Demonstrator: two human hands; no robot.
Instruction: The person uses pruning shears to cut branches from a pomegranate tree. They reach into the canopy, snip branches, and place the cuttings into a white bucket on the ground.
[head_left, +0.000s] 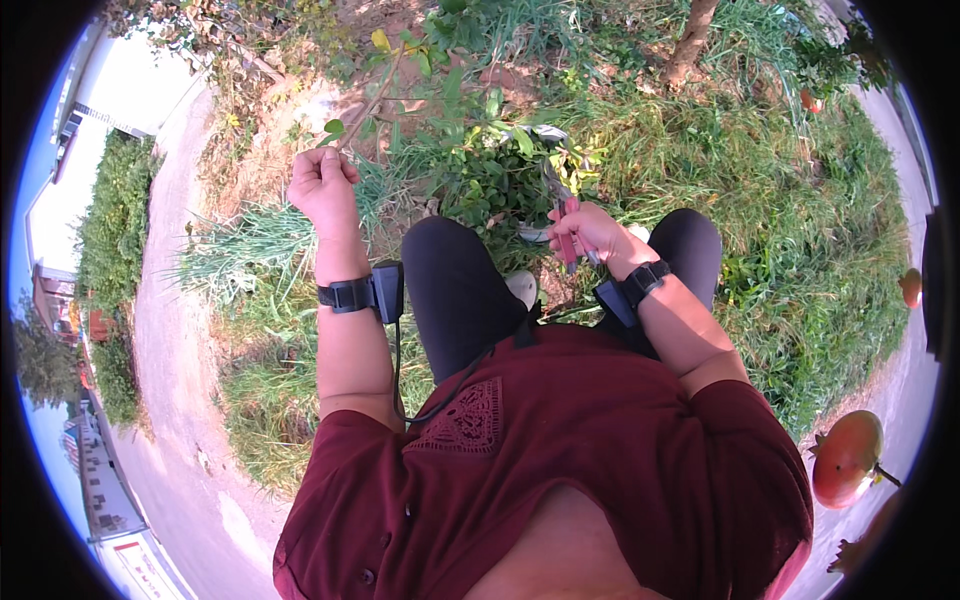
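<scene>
My left hand (324, 184) is raised at the left, its fingers closed around the lower end of a thin leafy branch (371, 105). That branch slants up and away, and its far leaves blend with the greenery behind. In my right hand (592, 232), in front of my knees, is a pair of pruning shears (568, 225) with red handles. Their blades point away from me, beside some yellow-green leaves (577, 166); whether the blades are apart is hard to tell. Just past my knees, a heap of dark green leafy cuttings (480, 176) sits in what looks like a pale-rimmed container (534, 234), mostly hidden.
Grass (787, 202) and spiky green plants (255, 244) surround me. A tree trunk (688, 41) rises at the far right. Pomegranates (847, 459) hang close on my right. A pale path (176, 300) runs along the left. A cable (431, 412) trails from my left wrist device (388, 291).
</scene>
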